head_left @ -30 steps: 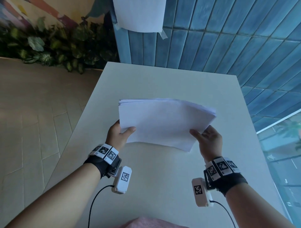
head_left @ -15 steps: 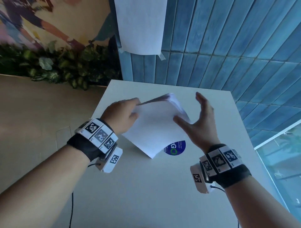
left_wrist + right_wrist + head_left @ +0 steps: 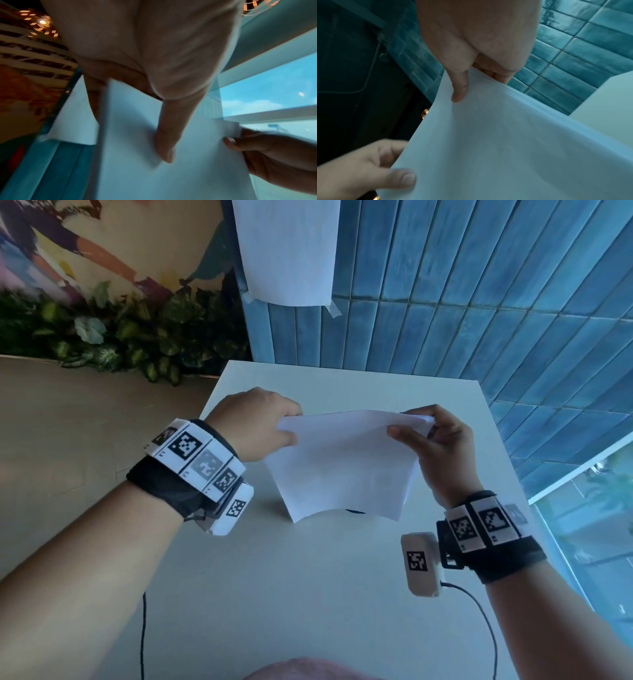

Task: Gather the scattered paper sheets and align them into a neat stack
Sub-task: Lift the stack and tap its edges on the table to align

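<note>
A bundle of white paper sheets (image 3: 342, 463) stands upright on its lower edge above the white table (image 3: 308, 594), bowed slightly. My left hand (image 3: 270, 422) pinches its top left corner, thumb on the near face (image 3: 164, 148). My right hand (image 3: 431, 433) pinches the top right corner, thumb in front and fingers behind (image 3: 460, 89). The sheets (image 3: 171, 175) fill the lower part of the left wrist view, and the sheets (image 3: 505, 148) spread across the right wrist view. The lower edge hides most of a blue sticker (image 3: 356, 511) on the table.
A blue tiled wall (image 3: 479, 302) stands behind the table, with a white sheet (image 3: 287, 251) taped to it. Green plants (image 3: 120, 337) line the floor at the left. A window (image 3: 599, 525) runs along the table's right side. Cables trail from both wrist cameras.
The sheets went from lying flat in both hands to standing on edge. My right hand, open beside the bundle half a second ago, now pinches its top right corner.
</note>
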